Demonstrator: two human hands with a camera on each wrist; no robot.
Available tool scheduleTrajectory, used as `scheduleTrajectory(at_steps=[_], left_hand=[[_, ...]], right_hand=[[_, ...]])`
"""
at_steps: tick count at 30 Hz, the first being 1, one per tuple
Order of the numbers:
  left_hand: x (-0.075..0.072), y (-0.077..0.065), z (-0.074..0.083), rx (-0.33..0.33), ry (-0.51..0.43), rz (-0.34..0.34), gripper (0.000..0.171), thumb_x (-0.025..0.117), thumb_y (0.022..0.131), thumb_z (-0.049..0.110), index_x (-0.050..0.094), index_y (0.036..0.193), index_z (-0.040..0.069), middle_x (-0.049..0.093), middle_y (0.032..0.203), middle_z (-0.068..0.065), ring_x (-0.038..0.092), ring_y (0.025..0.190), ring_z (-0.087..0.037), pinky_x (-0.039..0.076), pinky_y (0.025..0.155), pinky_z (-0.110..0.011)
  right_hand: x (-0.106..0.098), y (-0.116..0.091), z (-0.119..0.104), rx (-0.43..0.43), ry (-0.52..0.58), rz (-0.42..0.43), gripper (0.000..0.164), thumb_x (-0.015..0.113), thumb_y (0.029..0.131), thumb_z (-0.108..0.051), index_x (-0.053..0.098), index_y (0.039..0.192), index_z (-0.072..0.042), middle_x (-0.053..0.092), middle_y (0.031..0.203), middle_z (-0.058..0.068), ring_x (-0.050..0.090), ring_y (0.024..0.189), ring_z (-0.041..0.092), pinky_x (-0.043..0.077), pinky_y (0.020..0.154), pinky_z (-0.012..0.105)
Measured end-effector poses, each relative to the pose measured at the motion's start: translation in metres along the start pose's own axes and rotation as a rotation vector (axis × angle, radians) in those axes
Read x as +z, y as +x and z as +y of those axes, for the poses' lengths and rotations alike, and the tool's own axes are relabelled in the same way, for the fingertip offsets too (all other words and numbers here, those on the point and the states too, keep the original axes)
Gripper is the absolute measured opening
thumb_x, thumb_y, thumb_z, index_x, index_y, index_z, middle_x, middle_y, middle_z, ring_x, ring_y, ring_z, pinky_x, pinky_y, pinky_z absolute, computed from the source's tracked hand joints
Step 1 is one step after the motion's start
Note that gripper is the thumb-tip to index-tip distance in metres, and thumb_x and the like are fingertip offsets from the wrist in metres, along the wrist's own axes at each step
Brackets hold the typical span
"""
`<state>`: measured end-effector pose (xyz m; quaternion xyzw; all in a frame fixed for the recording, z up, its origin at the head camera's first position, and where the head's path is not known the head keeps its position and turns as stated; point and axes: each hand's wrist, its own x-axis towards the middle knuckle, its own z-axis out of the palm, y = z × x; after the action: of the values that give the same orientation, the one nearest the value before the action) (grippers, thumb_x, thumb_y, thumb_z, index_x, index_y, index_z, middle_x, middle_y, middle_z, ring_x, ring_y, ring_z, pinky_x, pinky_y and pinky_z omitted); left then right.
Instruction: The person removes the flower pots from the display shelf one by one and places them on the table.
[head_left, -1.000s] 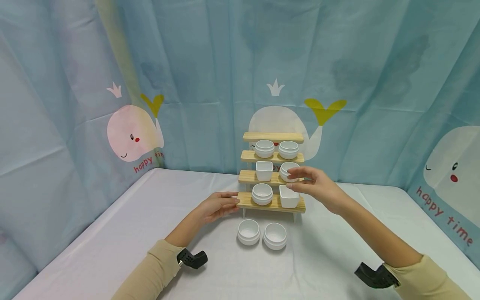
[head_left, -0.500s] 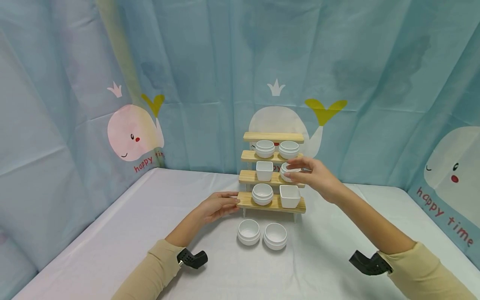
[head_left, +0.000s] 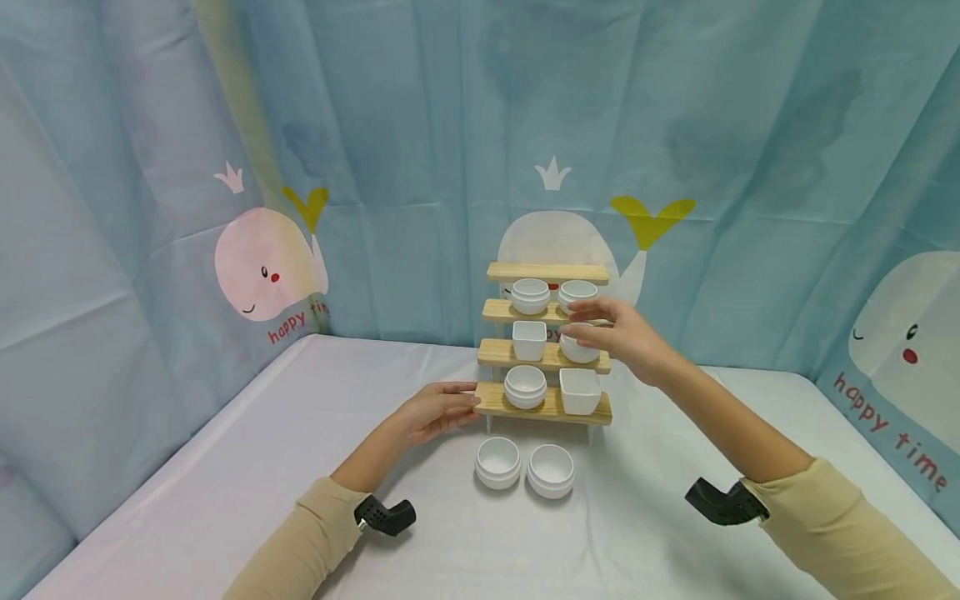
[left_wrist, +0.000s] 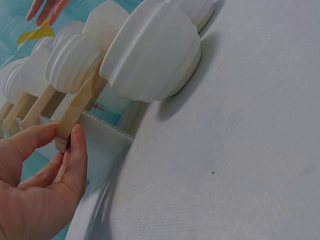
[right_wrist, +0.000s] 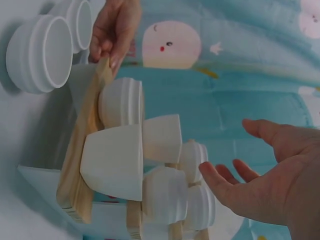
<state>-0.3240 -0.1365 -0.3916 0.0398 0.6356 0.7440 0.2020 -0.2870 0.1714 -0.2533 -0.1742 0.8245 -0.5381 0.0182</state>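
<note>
My left hand [head_left: 438, 412] pinches the left end of the lowest wooden shelf [left_wrist: 74, 117] of a stepped stand. On that shelf sit a round white bowl [head_left: 525, 387] and a square white bowl [head_left: 581, 392]. One tier up are another square bowl [head_left: 529, 340] and a round bowl [head_left: 581, 346], partly covered by my right hand [head_left: 628, 337]. Two round bowls, left [head_left: 530, 296] and right [head_left: 577, 293], occupy the tier above. My right hand hovers by the right-side bowls, its fingers and thumb apart, with nothing between them in the right wrist view.
Two more round bowls, one left [head_left: 497, 463] and one right [head_left: 551, 472], stand on the white cloth in front of the stand. A top plank [head_left: 547, 272] carries nothing. Behind hangs a blue curtain [head_left: 397, 125] printed with whales.
My right hand has moved up and slightly left, from beside the lowest square bowl to the bowls higher on the right. The left hand keeps its hold on the shelf end.
</note>
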Motion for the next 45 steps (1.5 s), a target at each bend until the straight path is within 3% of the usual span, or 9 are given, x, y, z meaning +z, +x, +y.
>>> scheduleTrajectory(at_steps=[24, 45], left_hand=[[0.001, -0.001, 0.003, -0.012, -0.014, -0.002, 0.053, 0.058, 0.105, -0.004, 0.041, 0.155, -0.012, 0.063, 0.125, -0.021, 0.071, 0.094, -0.014, 0.065, 0.088, -0.023], [0.001, -0.001, 0.003, -0.021, -0.013, 0.006, 0.052, 0.058, 0.106, -0.004, 0.041, 0.155, -0.011, 0.061, 0.13, -0.023, 0.071, 0.096, -0.015, 0.065, 0.089, -0.024]], right_hand=[[0.007, 0.027, -0.018, 0.064, -0.022, 0.031, 0.059, 0.066, 0.105, -0.016, 0.043, 0.154, 0.007, 0.046, 0.155, 0.029, 0.055, 0.138, 0.043, 0.05, 0.118, 0.049], [0.013, 0.054, -0.02, 0.131, -0.03, 0.068, 0.059, 0.065, 0.106, -0.021, 0.043, 0.154, 0.007, 0.048, 0.155, 0.027, 0.054, 0.139, 0.042, 0.05, 0.117, 0.051]])
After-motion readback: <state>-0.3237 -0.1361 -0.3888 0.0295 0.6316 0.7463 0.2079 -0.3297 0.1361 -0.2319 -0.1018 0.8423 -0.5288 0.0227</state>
